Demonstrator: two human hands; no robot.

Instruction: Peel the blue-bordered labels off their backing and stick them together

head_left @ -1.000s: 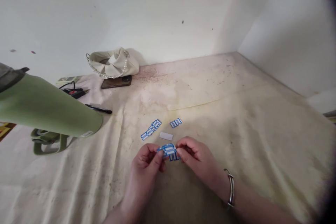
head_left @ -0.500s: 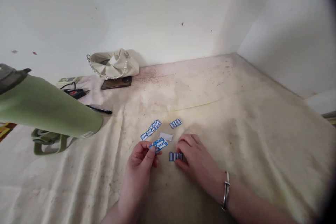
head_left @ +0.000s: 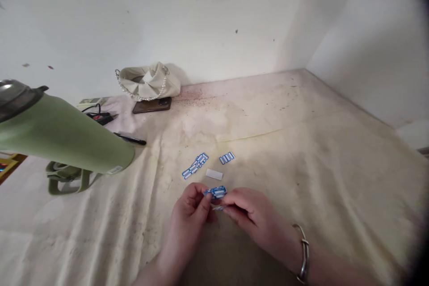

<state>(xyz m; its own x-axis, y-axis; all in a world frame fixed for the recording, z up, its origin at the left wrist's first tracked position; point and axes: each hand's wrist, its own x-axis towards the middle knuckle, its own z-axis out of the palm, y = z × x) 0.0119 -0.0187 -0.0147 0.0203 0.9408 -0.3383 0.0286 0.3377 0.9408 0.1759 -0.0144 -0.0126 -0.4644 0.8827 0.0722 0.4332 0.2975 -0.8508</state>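
Between the thumb and fingers of my left hand (head_left: 192, 208) is a small fan of white cards with blue-outlined bars (head_left: 218, 192). My right hand (head_left: 250, 210) is closed close beside it, pinching a single small card (head_left: 217, 208) seen nearly edge-on just below the fan. Beyond my hands a blank white card (head_left: 214, 174) lies on the cloth. Behind it to the right is a card with three blue-edged bars (head_left: 227, 157). To the left several overlapping blue-marked cards (head_left: 195, 166) form a slanting row. What the held cards show is partly covered by my fingers.
A large green tumbler (head_left: 77, 134) leans in from the left, with a green strap handle (head_left: 69, 178) beside it. A black pen (head_left: 130, 139), a phone (head_left: 152, 105) and a cream bag (head_left: 149, 81) with a pearl chain lie farther back by the wall. Creased cloth (head_left: 284, 152) covers the table.
My right hand has lifted the card off the cloth and brought it to the left hand's fan. My left hand has shifted slightly right, and the view has moved a little.
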